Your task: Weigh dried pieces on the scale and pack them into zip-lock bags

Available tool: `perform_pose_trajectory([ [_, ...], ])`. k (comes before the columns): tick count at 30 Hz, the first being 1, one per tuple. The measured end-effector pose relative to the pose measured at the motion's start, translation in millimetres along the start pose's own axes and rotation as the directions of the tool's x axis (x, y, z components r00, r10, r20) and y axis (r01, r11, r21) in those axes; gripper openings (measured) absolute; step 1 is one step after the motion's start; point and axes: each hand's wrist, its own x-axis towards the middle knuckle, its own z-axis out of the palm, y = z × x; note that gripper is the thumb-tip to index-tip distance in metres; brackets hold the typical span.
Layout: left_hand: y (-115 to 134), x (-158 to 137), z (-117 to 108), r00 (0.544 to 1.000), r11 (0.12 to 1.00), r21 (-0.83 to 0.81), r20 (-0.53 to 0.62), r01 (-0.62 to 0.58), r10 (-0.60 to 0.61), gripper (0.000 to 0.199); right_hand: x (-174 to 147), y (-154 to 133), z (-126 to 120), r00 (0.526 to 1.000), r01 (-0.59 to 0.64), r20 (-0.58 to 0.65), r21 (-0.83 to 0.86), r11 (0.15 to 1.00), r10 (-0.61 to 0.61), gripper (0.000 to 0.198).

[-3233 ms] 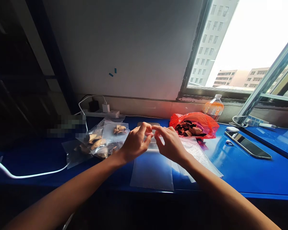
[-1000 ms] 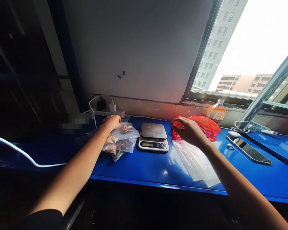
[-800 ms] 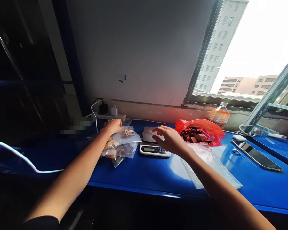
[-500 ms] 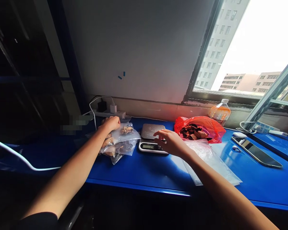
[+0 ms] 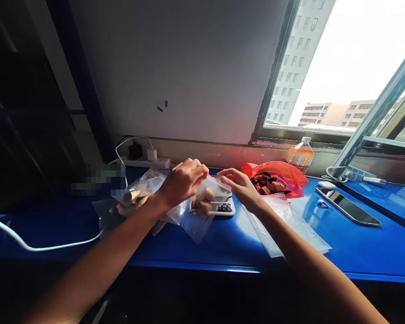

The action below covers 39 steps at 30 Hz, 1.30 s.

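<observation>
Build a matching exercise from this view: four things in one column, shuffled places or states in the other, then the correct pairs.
1. Bottle
2. Left hand
3. Phone
4. Scale

A. lies flat, dark screen up
B. partly hidden behind a held clear bag
C. stands behind the red bag
D. pinches plastic at its top

Pairs: 1-C, 2-D, 3-A, 4-B

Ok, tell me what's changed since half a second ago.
The left hand has lifted a clear bag rightward from the pile, covering part of the scale. The right hand has gone from the scale to the bag's right side, grip unclear. Red bag, bottle and phone stayed put.
</observation>
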Motion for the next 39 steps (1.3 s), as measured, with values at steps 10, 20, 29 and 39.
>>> perform_pose_trajectory([
  [10,19.6,-4.1,12.6,0.991,0.993,-0.023,0.066,-0.117,0.118,0.013,-2.3,3.7,-6.0,0.960,-0.208,0.229,0.209,0.956,0.159,0.033],
  [20,22.1,-4.9,10.0,0.964,0.971,-0.211,0.215,-0.112,0.157,0.007,-4.3,8.5,-2.7,0.934,-0.157,0.348,0.200,0.967,0.079,0.035],
  [29,20.4,-4.7,10.1,0.953,0.967,-0.247,0.270,-0.067,0.135,0.011,-5.0,9.8,-4.2,0.924,-0.117,0.376,0.118,0.986,0.064,0.042],
  [39,19.8,-5.3,13.6,0.965,0.978,-0.193,0.230,-0.081,0.125,0.001,-3.2,14.6,-4.8,0.931,-0.142,0.351,0.082,0.986,0.105,0.037],
])
